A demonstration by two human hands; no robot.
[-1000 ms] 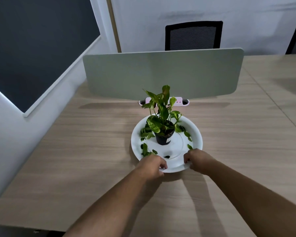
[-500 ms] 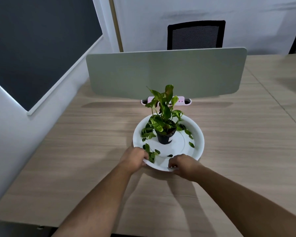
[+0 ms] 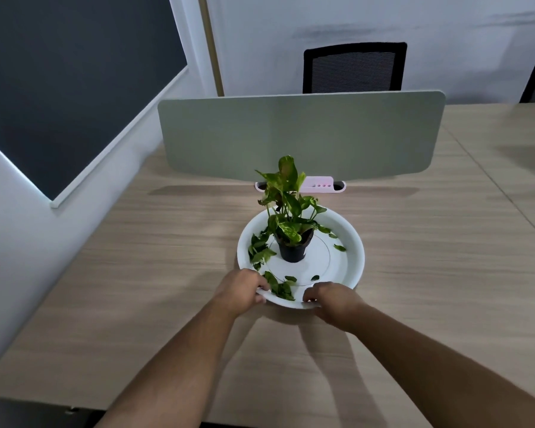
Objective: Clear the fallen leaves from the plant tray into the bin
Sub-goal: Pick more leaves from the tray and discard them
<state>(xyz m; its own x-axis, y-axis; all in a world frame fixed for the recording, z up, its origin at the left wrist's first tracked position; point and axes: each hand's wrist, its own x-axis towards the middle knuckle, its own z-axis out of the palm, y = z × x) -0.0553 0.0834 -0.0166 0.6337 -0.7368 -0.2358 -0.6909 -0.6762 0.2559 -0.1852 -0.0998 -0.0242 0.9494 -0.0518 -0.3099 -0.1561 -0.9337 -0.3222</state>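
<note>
Both hands, left hand (image 3: 241, 290) and right hand (image 3: 331, 299), clamped on the round white plastic tray's (image 3: 354, 257) near rim, mid-surface. Loose green leaves (image 3: 280, 287) lie by my fingers; I'd keep it level so the black potted plant (image 3: 292, 248) stays put.

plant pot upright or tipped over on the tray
Upright. The black plant pot stands on its base at the middle of the white tray, stems rising straight, while both hands grip the near rim.

A pale wood-grain table (image 3: 136, 273) carries a round white tray (image 3: 354, 267) centrally; a pink holder (image 3: 318, 183), perhaps recessed, sits far behind.
</note>
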